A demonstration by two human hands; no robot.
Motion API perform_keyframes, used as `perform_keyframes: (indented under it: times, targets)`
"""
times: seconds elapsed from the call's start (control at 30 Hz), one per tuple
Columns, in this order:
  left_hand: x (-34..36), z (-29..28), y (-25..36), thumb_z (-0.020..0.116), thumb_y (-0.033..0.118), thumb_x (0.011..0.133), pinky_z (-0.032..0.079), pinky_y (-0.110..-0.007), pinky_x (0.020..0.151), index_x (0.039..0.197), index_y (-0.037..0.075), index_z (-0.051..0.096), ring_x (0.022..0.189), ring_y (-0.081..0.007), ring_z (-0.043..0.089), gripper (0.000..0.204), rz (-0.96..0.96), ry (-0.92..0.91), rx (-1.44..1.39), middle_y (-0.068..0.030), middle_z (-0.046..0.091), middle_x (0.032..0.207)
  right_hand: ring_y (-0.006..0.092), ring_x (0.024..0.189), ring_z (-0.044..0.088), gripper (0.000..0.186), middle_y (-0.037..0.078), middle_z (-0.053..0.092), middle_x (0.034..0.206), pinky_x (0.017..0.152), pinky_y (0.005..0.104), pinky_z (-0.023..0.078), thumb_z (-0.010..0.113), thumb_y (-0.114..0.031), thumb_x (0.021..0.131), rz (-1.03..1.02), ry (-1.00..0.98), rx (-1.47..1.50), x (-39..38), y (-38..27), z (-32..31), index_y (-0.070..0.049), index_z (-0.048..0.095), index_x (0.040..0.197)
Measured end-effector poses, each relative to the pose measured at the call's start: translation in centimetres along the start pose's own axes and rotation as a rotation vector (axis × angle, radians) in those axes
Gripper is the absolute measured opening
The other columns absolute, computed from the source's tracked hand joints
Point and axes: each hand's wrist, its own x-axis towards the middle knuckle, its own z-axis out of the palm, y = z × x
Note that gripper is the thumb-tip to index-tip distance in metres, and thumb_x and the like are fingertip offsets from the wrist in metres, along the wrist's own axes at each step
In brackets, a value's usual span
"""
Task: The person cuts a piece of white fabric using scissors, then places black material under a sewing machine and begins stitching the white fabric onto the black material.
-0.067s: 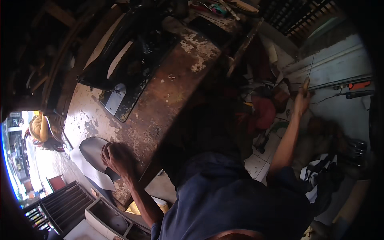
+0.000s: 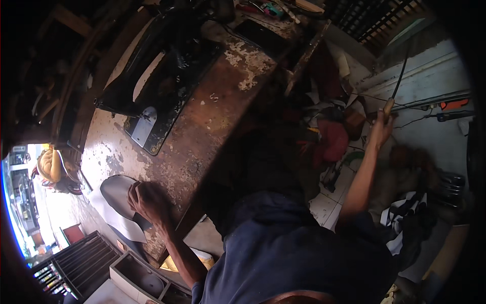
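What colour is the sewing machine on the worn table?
Black, best seen in the head view: the sewing machine has a silver plate at its base.

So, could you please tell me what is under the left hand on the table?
The left hand presses on a grey curved piece lying at the worn table's edge. The part beneath the palm is covered.

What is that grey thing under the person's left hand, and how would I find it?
Start at the long, worn brown table with the black sewing machine on it. Follow the table towards its near left end, where the left hand presses down on a flat grey piece of material. It is pale, smooth and curved, unlike the rusty, patchy tabletop around it.
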Motion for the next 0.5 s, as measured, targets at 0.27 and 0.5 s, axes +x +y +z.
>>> perform_keyframes:
  times: [0.27,0.5]
  targets:
    - [-0.3,-2.4,-0.5,0.067,0.019,0.093,0.037,-0.052,0.108,0.097,0.005,0.07,0.118,-0.038,0.058,0.015,-0.092,0.04,-0.007,-0.0154,0.068,0.115,0.0138,0.06,0.054,0.031,0.005,0.055,0.081,0.055,0.0303,0.047,0.058,-0.031,0.106,0.058,-0.567,0.471,-19.6,-9.0,5.8,-0.001,0.051,0.112]
    - [0.4,-1.8,-0.7,0.07,0.016,0.088,0.034,-0.048,0.108,0.095,0.009,0.07,0.12,-0.0322,0.057,0.01,-0.092,0.138,-0.112,-0.0103,0.068,0.113,0.0415,0.09,0.073,0.038,0.024,0.072,0.094,0.071,0.0449,0.059,0.065,-0.023,0.103,-0.322,-1.574,0.033,-33.8,-14.9,3.8,-0.001,0.055,0.133]
